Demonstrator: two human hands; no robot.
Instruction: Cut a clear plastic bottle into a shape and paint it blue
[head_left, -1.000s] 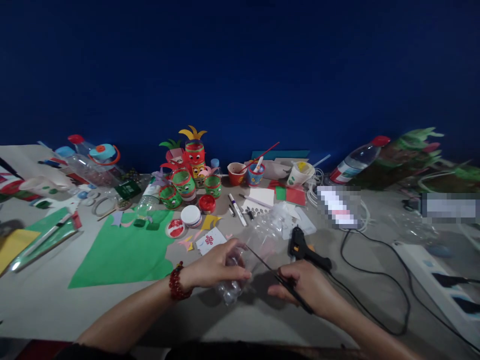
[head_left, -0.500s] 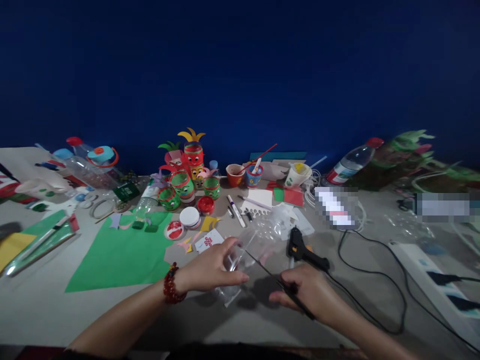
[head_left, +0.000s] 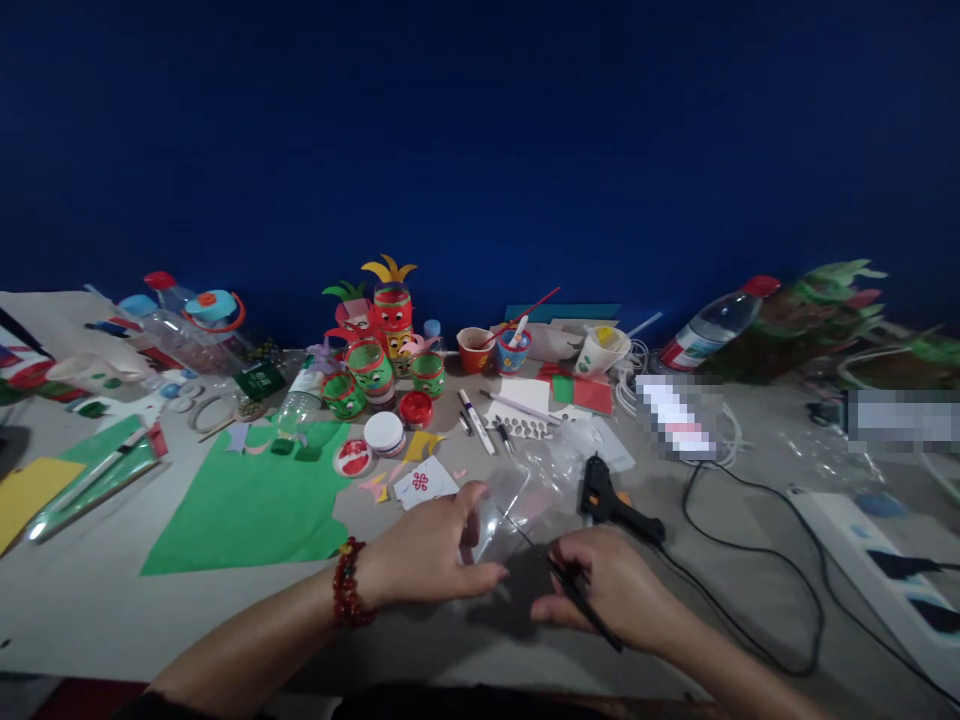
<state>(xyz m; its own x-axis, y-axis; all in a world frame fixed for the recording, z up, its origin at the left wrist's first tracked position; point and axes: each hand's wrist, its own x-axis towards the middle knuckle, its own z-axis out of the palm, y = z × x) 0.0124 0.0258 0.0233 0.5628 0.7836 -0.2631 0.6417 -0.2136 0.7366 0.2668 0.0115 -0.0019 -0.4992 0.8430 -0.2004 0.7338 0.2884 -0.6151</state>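
Observation:
My left hand point(head_left: 442, 545), with a red bead bracelet point(head_left: 351, 582) on the wrist, is curled round a clear plastic piece point(head_left: 491, 515), thumb below and fingers on the far side. Black-handled scissors point(head_left: 581, 600) are gripped in my right hand point(head_left: 611, 585). Their thin blades point up and left and meet the plastic by my left fingers; whether they are parted I cannot tell. Behind the blades lies more crumpled clear plastic point(head_left: 555, 470). A card with a red knot pattern point(head_left: 424, 482) lies just beyond my left hand.
A black glue gun point(head_left: 619, 508) lies close to my right hand, its cord running toward a white power strip point(head_left: 847, 530). Green paper point(head_left: 247, 510) lies at the left. Painted green cups point(head_left: 367, 370), a white-lidded jar point(head_left: 384, 433) and a tilted bottle point(head_left: 720, 325) stand farther back.
The scissors and my right hand have shifted slightly left, closer to my left hand. The plastic piece has turned a little in my left hand. The whole view has moved slightly.

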